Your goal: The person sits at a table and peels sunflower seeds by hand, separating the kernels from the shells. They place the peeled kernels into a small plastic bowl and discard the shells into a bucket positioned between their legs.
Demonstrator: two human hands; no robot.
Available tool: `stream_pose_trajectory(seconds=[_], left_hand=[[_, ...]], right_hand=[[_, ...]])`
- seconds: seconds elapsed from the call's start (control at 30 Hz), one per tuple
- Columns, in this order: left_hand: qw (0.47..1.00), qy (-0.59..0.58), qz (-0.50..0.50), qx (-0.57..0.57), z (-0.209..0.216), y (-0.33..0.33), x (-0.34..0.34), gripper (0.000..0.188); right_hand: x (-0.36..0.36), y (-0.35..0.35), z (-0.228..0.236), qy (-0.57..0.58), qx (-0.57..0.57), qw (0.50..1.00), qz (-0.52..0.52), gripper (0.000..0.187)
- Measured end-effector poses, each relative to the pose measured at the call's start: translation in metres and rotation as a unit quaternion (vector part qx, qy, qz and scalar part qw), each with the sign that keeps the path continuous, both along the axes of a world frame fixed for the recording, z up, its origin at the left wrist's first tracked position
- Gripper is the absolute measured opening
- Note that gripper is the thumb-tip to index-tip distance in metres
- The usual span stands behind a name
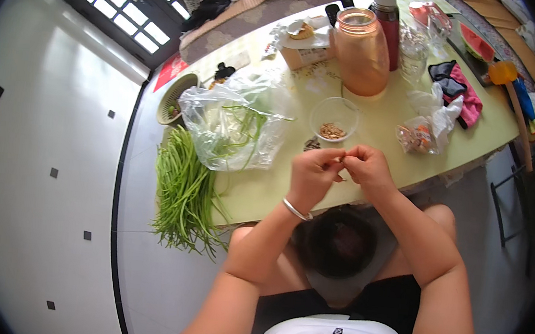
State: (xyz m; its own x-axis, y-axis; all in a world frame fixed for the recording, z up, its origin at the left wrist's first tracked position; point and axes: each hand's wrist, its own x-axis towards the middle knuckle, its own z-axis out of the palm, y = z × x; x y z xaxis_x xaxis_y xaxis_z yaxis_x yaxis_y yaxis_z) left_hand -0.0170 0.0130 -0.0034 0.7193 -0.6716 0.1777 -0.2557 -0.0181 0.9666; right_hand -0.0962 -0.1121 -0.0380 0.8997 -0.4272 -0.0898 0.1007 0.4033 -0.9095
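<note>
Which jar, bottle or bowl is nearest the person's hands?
The clear bowl of brown pieces, just beyond the left hand and right hand; the amber jar and capped bottle stand farther back.

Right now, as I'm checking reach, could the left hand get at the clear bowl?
Probably yes: the clear bowl stands just beyond the left hand, nothing tall between, though that hand looks busy.
</note>
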Motion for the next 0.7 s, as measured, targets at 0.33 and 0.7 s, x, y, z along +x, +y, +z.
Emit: stream_pose_trajectory(seconds=[0.33,0.7], left_hand=[[0.969,0.240,-0.027,-0.043,0.008,0.004,0.013,0.013],[0.991,0.120,-0.041,-0.031,0.004,-0.001,0.014,0.016]], right_hand=[[-0.005,-0.002,0.012,-0.021,0.022,0.999,0.016,0.007],[-0.004,-0.006,0.003,-0.016,0.094,0.995,0.021,0.006]])
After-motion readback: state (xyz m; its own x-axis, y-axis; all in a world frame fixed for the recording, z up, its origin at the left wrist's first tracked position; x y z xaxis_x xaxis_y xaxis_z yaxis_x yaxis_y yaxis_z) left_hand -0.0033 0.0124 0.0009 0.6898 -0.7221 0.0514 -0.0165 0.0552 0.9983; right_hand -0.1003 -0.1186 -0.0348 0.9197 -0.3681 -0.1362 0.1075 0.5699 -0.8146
